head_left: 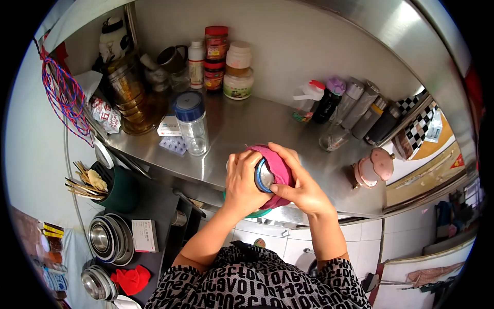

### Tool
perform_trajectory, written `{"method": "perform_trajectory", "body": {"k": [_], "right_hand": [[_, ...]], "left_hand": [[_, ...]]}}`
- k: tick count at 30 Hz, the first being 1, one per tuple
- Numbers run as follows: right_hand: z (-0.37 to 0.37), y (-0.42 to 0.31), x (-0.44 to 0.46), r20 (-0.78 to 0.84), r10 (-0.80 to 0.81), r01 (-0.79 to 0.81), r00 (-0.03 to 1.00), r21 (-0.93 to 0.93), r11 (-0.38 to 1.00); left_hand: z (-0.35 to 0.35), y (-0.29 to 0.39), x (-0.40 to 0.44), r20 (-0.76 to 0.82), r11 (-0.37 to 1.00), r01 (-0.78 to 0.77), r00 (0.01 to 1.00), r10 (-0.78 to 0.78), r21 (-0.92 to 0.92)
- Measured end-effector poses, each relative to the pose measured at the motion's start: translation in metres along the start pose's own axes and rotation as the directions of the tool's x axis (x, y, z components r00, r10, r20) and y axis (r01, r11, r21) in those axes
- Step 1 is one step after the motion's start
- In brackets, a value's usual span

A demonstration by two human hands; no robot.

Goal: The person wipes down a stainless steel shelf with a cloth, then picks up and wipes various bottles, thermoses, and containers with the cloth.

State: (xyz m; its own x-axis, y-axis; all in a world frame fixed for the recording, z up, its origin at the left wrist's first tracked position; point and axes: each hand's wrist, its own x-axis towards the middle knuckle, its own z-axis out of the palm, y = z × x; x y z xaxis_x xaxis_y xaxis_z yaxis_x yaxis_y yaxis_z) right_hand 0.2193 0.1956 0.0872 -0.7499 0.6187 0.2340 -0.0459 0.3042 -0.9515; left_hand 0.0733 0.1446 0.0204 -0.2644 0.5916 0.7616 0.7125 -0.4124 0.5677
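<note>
Both hands meet in front of the body, over the front edge of the steel counter (pixel 231 123). My left hand (pixel 242 180) is wrapped round the left side of a round container with a silver face and blue rim (pixel 265 175). My right hand (pixel 303 180) presses a pink cloth (pixel 278 162) against the container's right side and top. The container's far side is hidden by the cloth and fingers. Left of the hands, a clear jar with a blue lid (pixel 191 121) stands upright on the counter, beside a blister pack (pixel 172 144) and a small white box (pixel 169 126).
Several jars (pixel 216 59) line the back wall. Bottles and flasks (pixel 355 105) stand at the back right, with a pink pot (pixel 373 167) near the right end. Lower left are stacked steel bowls (pixel 105 237), a red cloth (pixel 131 279) and a green holder with chopsticks (pixel 121 190).
</note>
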Motion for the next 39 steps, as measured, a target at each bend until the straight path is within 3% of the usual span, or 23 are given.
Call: {"method": "perform_trajectory", "body": {"k": [12,14,20,27,29,33,35,38,39], "right_hand": [[-0.002,0.005,-0.003,-0.032,-0.013,0.011,0.999,-0.076,0.997],[0.001,0.001,-0.004,-0.11,-0.055,0.029,0.992,-0.228,0.973],[-0.003,-0.018,-0.003,-0.144,-0.14,0.039,0.98,-0.546,0.837],[-0.005,-0.006,-0.009,-0.144,-0.185,0.082,0.972,-0.531,0.843],[0.008,-0.014,-0.013,-0.19,-0.269,0.079,0.944,-0.662,0.746],[0.008,-0.023,-0.011,-0.162,-0.316,0.097,0.935,-0.741,0.665],[-0.001,-0.02,-0.004,-0.171,-0.273,0.086,0.946,-0.683,0.725],[-0.004,-0.017,0.003,-0.183,-0.234,0.086,0.955,-0.584,0.807],[0.001,-0.02,0.004,-0.277,-0.249,0.051,0.928,-0.567,0.822]], "left_hand": [[0.003,0.001,-0.001,0.032,0.998,-0.017,0.999,0.015,0.065],[0.001,0.0,0.001,0.071,0.997,-0.044,0.997,0.039,0.068],[0.0,-0.003,0.003,0.186,0.999,-0.043,0.982,0.044,-0.01],[0.003,-0.003,-0.002,0.129,0.991,-0.13,0.983,0.127,0.013],[0.004,-0.007,-0.005,0.142,0.988,-0.149,0.98,0.142,0.039],[-0.005,-0.004,-0.001,0.2,0.993,-0.119,0.973,0.114,0.012],[-0.012,0.001,0.005,0.244,0.993,-0.069,0.966,0.089,-0.092],[-0.017,0.001,0.012,0.298,0.994,-0.014,0.954,0.044,-0.104],[-0.017,-0.002,0.012,0.283,0.993,-0.013,0.958,0.046,-0.115]]}}
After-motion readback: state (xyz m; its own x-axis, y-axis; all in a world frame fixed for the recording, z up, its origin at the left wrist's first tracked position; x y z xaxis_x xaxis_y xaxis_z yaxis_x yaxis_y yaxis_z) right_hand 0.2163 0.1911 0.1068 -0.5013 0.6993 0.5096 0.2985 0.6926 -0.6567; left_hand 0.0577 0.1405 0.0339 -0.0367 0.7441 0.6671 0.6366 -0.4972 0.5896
